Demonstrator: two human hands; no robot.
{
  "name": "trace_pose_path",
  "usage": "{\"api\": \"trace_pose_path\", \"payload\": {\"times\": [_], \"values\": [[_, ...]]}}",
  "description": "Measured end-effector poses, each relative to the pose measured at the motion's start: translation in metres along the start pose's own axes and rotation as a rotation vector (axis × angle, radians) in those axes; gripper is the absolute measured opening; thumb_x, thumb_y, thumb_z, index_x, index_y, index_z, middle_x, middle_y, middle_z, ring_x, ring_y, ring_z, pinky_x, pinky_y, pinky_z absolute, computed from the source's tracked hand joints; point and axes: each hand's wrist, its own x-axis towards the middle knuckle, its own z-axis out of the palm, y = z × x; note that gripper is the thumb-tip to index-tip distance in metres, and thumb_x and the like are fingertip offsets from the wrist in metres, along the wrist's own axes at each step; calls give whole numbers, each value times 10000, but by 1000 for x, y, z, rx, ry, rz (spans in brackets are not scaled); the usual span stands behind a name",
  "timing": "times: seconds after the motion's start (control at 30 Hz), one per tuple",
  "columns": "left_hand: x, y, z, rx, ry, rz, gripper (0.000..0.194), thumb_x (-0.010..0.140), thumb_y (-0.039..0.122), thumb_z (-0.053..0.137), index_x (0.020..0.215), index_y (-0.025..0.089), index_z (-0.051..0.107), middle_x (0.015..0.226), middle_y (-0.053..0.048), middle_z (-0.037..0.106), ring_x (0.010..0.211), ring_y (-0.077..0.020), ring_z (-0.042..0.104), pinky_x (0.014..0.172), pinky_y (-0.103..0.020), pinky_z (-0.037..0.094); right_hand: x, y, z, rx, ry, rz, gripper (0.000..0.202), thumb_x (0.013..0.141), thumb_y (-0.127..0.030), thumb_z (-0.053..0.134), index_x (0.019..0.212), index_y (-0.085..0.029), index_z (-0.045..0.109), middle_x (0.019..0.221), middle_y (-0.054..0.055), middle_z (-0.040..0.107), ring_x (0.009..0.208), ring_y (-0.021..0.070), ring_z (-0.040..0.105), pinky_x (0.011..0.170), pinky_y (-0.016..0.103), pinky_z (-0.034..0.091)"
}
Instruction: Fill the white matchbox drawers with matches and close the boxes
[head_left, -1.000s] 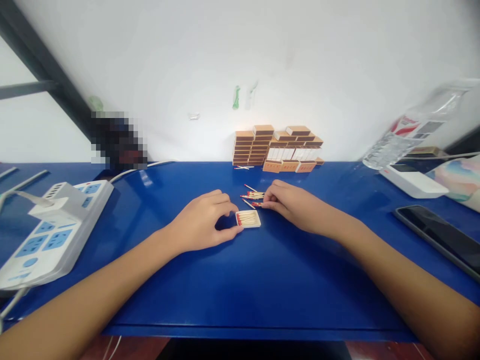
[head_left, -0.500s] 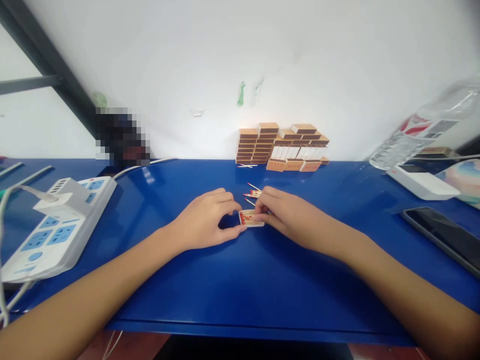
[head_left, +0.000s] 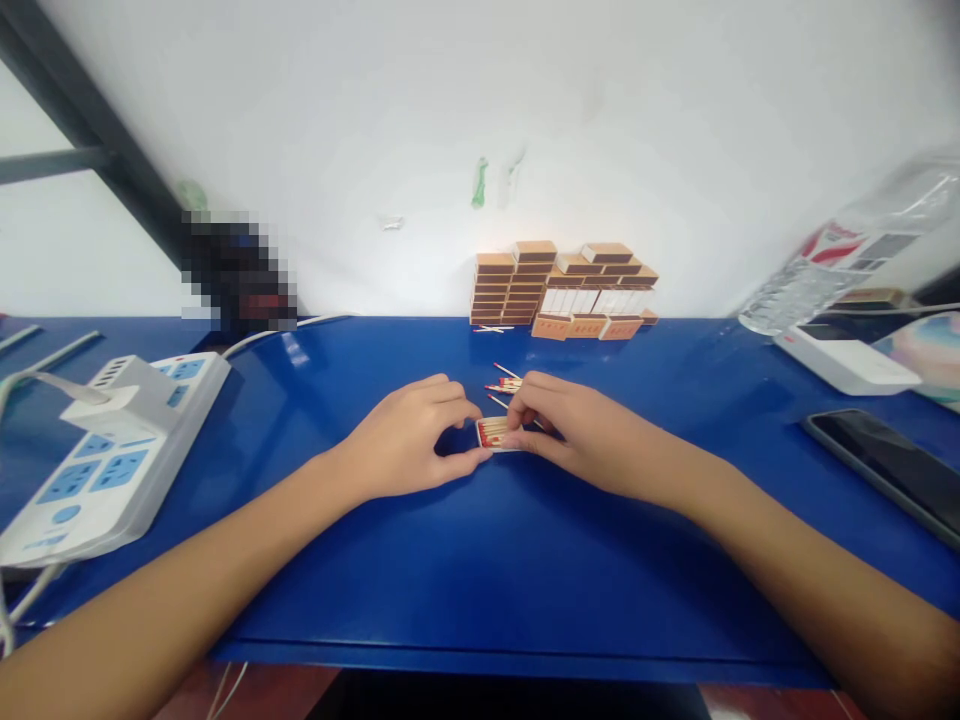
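A small matchbox tray (head_left: 480, 436) holding red-tipped matches (head_left: 491, 430) lies on the blue table in front of me. My left hand (head_left: 420, 436) grips its left end between thumb and index finger. Over the tray's right part, my right hand (head_left: 574, 425) has its thumb and fingertips drawn together on the matches, hiding that end. Just behind it is a pile of loose matches (head_left: 510, 384), partly covered by my right fingers. One more loose match (head_left: 498, 401) lies between the pile and the tray.
Stacked matchboxes (head_left: 514, 290) stand against the wall, with a few matches (head_left: 493, 328) in front. A power strip (head_left: 124, 460) with cables sits at left. On the right are a tilted plastic bottle (head_left: 832, 245), a white device (head_left: 851, 362) and a phone (head_left: 885, 470).
My right thumb and fingertips have shifted slightly left over the tray, and its matches look more evenly lined up. My left hand keeps its grip on the tray's end.
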Motion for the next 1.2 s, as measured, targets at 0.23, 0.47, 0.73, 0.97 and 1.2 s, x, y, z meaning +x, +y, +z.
{"api": "trace_pose_path", "payload": {"times": [0.23,0.47,0.73,0.97,1.2], "values": [[0,-1,-1,1,-6,-10,241,968,414,678,1012,183,732,902,-54,674,872,-208,610,761,-341,501,-5,6,-13,21,-117,54,224,963,-455,677,1031,-243,656,862,16,692,715,174,593,642,302,428],[-1,-1,0,0,-5,-1,247,963,408,687,1011,170,736,901,-51,677,872,-208,602,775,-347,502,-4,6,-15,87,-119,71,121,966,-362,665,979,-243,682,826,-1,719,701,157,626,641,279,448],[0,0,-1,12,-1,2,236,974,398,671,997,172,732,886,-47,670,858,-205,593,756,-346,492,-1,0,-9,146,-103,55,139,969,-334,657,879,-239,704,815,-3,721,692,149,614,653,280,440],[0,-1,0,8,-4,5,240,967,404,681,991,171,732,893,-47,672,848,-200,592,755,-341,493,-2,2,-10,141,-55,53,140,948,-369,700,913,-233,699,845,-8,704,714,141,597,673,283,434],[0,0,-1,4,5,-2,229,965,394,680,982,173,735,882,-47,670,846,-200,593,742,-331,482,-2,4,-13,58,-113,50,175,915,-377,754,902,-225,669,820,-19,661,709,136,561,640,278,409]]}}
